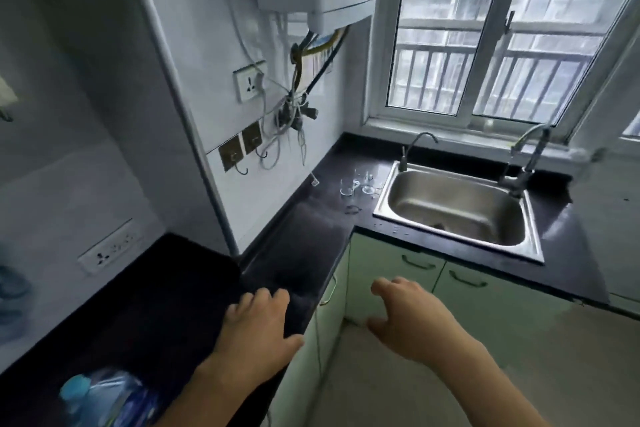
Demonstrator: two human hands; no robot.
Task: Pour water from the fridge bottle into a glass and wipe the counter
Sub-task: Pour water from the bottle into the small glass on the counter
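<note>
A plastic water bottle with a light blue cap and blue label lies blurred at the bottom left on the black counter. Clear glasses stand far off on the counter, just left of the sink. My left hand hovers over the counter's front edge, fingers spread, holding nothing. My right hand is out over the floor in front of the pale green cabinets, fingers loosely curled and empty. No cloth is in sight.
A steel sink with two taps sits under the window. Water drops lie on the counter by the sink's front. Wall sockets, hooks and dangling cables hang under a white water heater. Green cabinet doors run below.
</note>
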